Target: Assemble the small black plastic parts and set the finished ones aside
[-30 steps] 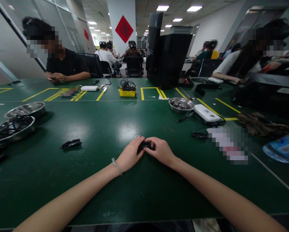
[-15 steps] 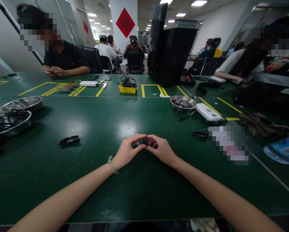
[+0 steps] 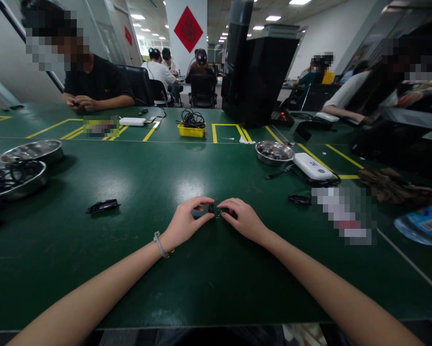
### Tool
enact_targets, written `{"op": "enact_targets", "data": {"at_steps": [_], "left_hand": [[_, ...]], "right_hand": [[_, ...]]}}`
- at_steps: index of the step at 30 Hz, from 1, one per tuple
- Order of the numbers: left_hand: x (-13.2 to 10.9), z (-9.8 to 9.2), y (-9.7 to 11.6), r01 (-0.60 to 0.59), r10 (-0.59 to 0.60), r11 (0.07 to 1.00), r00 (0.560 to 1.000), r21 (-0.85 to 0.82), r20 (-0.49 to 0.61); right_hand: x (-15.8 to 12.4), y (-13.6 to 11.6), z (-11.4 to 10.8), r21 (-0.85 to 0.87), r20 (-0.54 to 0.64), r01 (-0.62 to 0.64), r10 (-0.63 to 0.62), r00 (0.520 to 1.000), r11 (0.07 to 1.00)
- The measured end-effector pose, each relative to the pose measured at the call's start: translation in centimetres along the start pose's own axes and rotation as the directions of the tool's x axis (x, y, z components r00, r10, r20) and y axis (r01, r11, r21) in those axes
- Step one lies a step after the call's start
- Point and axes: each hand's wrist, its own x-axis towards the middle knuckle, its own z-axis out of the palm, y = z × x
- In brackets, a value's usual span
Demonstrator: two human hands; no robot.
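Note:
Both my hands rest on the green table [image 3: 201,288] in front of me, fingertips meeting over a small black part [image 3: 211,208]. My left hand [image 3: 185,221], with a thin bracelet at the wrist, pinches the part between thumb and forefinger. My right hand [image 3: 242,219] curls around its other end, where a small black piece and a thin metal bit show under the fingers. Another black part [image 3: 103,206] lies on the table to the left, away from both hands.
Two steel bowls [image 3: 16,177] stand at the left, one with black cables. A steel bowl [image 3: 274,152], a white power bank [image 3: 312,166] and a small black part [image 3: 299,199] sit to the right. A yellow tray [image 3: 190,130] and black tower [image 3: 259,77] stand behind. People sit around.
My hands have drawn slightly apart. The left fingers moved from lying over the black part to a thumb-and-forefinger pinch, leaving a small gap where the part shows.

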Motion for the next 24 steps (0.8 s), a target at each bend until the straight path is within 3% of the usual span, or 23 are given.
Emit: {"op": "enact_targets", "data": {"at_steps": [4, 9, 14, 18, 21, 24], "left_hand": [[-0.1, 0.3, 0.0, 0.024, -0.027, 0.996, 0.999, 0.081, 0.034], [-0.3, 0.2, 0.1, 0.002, -0.001, 0.999, 1.0, 0.054, -0.007], [-0.5, 0.2, 0.7, 0.013, -0.013, 0.999, 1.0, -0.031, 0.003], [-0.7, 0.5, 1.3, 0.032, -0.027, 0.998, 0.995, -0.055, 0.098], [-0.7, 0.7, 1.2, 0.057, -0.061, 0.998, 0.988, 0.033, 0.139], [-0.7, 0.8, 0.5, 0.079, -0.098, 0.986, 0.987, 0.145, 0.131]], "right_hand": [[0.0, -0.1, 0.4, -0.083, 0.015, 0.064, -0.063, 0.998, 0.995], [0.1, 0.0, 0.1, -0.138, 0.013, -0.006, 0.008, 1.0, 0.99], [0.5, -0.1, -1.8, -0.247, 0.173, -0.066, 0.111, 0.979, 0.967], [0.2, 0.2, -3.0, -0.338, 0.272, -0.138, 0.237, 0.933, 0.931], [-0.2, 0.9, -3.3, -0.293, 0.264, -0.166, 0.247, 0.932, 0.942], [-0.5, 1.5, -3.1, -0.129, 0.245, -0.195, 0.222, 0.944, 0.972]]}}
